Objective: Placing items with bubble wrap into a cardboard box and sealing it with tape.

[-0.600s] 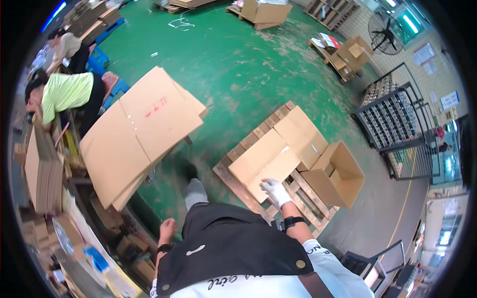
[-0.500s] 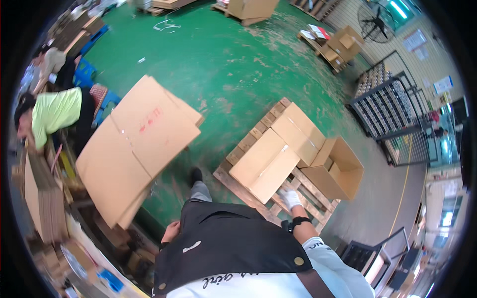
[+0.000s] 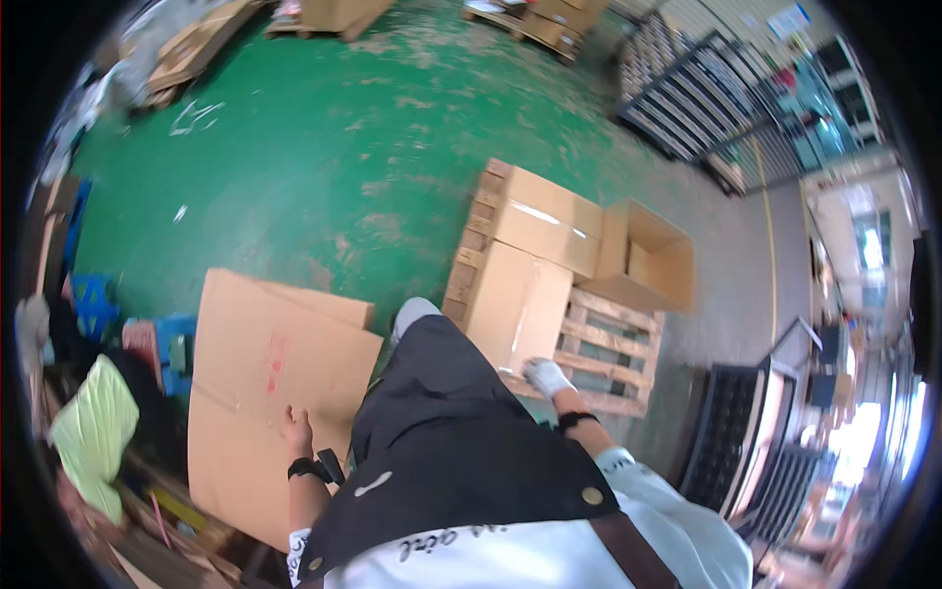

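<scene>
- At the far left, a person in a light green top [image 3: 93,432] is seen bent low beside blue crates [image 3: 93,299], well apart from the wearer's hands.
- A large flattened cardboard sheet [image 3: 265,393] is held tilted over the green floor [image 3: 294,167], with faint red marking on its face and one flap folded along its upper edge.
- The left hand [image 3: 294,429] is pressed against the sheet's lower right part, its bare fingers laid flat on the cardboard; whether the grip curls round an edge cannot be told. A dark band is worn at that wrist.
- A black apron [image 3: 442,432] over a white sleeve fills the lower middle of the view, and a grey shoe [image 3: 414,312] is seen just above it on the floor.
- The right hand [image 3: 546,376], in a white glove, is lowered to the near edge of a wooden pallet [image 3: 608,358], beside the corner of a closed cardboard box [image 3: 515,304]; the gloved fingers are curled downward, and what the grip pinches, if anything, cannot be told.
- A second closed box [image 3: 545,216] is stacked behind on the pallet, touching the first.
- To the right, an open empty box [image 3: 648,257] is set against them, its flaps raised.
- Metal racking [image 3: 687,98] is seen at the upper right.
</scene>
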The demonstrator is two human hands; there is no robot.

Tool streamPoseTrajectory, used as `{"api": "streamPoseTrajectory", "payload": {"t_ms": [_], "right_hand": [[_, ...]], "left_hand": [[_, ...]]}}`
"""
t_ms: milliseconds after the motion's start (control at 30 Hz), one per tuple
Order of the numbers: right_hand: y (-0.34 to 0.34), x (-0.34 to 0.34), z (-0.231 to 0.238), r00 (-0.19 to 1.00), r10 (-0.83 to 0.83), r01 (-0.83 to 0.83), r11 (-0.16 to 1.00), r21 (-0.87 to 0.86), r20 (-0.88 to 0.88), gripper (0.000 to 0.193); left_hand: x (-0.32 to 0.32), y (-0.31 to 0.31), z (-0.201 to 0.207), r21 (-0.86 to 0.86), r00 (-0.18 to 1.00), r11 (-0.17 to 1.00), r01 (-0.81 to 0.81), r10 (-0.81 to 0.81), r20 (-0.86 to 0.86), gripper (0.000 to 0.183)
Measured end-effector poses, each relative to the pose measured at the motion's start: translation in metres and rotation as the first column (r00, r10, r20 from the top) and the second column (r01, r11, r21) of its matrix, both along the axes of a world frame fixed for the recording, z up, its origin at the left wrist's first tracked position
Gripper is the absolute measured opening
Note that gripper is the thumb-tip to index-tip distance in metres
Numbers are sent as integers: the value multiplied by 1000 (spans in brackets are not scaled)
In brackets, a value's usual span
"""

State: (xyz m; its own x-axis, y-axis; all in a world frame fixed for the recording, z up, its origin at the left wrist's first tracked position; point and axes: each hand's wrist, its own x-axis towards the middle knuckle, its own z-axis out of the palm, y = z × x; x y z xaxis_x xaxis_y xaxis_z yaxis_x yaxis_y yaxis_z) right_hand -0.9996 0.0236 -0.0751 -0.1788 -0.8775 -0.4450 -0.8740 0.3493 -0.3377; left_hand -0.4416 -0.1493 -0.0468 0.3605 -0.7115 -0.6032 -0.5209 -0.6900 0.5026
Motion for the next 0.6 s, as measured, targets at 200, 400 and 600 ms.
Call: {"api": "streamPoseTrajectory", "payload": {"t_ms": [200,400,600], "right_hand": [[-152,-11,69,875,-432,308,843,441,216,34],[-231,-121,18,991,-124,134,927,351,-49,40],[-334,-206,33,912,-410,387,843,373,-20,27]], "left_hand": [[-66,-90,0,290,972,957,11,58,-229,69],[-87,-180,-30,342,916,850,400,-378,-131,53],[-67,-226,-41,350,934,866,358,-329,-142,31]]}}
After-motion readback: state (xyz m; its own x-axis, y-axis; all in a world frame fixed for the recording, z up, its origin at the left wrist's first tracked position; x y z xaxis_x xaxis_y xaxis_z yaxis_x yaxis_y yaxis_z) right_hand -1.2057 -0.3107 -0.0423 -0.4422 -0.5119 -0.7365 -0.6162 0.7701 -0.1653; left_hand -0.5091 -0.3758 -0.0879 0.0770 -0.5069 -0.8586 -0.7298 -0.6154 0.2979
